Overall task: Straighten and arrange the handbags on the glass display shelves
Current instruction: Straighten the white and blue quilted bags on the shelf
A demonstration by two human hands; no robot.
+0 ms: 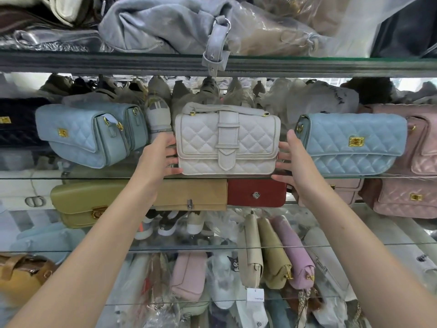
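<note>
A white quilted handbag (227, 140) with a buckle strap down its front stands upright on the middle glass shelf (35, 178). My left hand (160, 157) presses against its left side and my right hand (293, 159) against its right side, so both hold it between them. To its left sits a light blue quilted bag (80, 136), turned at an angle. A second light blue quilted bag (354, 143) with a gold clasp stands to the right, facing front.
Pink quilted bags (421, 138) stand at the far right and a dark bag (16, 124) at the far left. Below are olive (78, 204), tan (189, 195) and red (256, 192) bags. A grey bag's strap (216, 43) hangs over the top shelf edge. Shoes fill the back.
</note>
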